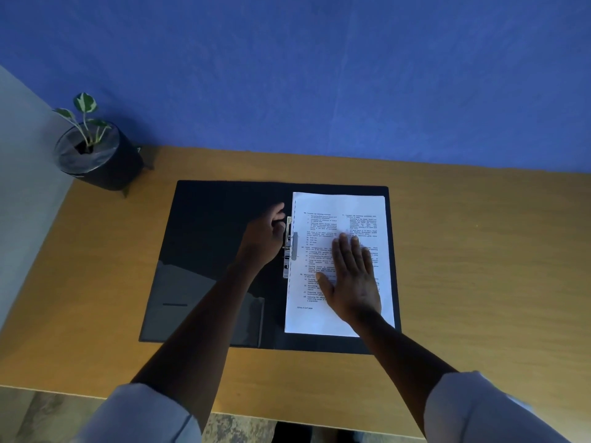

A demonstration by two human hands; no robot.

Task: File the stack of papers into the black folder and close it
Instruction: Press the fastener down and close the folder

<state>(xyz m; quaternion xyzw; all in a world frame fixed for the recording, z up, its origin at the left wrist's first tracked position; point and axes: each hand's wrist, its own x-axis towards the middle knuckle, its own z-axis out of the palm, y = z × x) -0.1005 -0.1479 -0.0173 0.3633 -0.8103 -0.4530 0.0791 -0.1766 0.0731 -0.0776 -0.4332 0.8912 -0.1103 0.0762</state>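
Black folder [224, 225] lies open flat on the wooden counter [479, 266], spine roughly centred. Stack of papers [361, 212] sits on the folder's right half, printed side up, left edge against the metal clip [288, 247] at the spine. Right hand [353, 279] rests palm-down on the stack, fingers [343, 251] extended flat and close together, thumb out to the side. Left hand [263, 238] is at the clip, fingers curled on its upper end; exact pinch can't be made out. Clear pocket [192, 295] on the folder's left inner cover. Potted plant [96, 155] at the counter's far-left corner, well apart from the folder.
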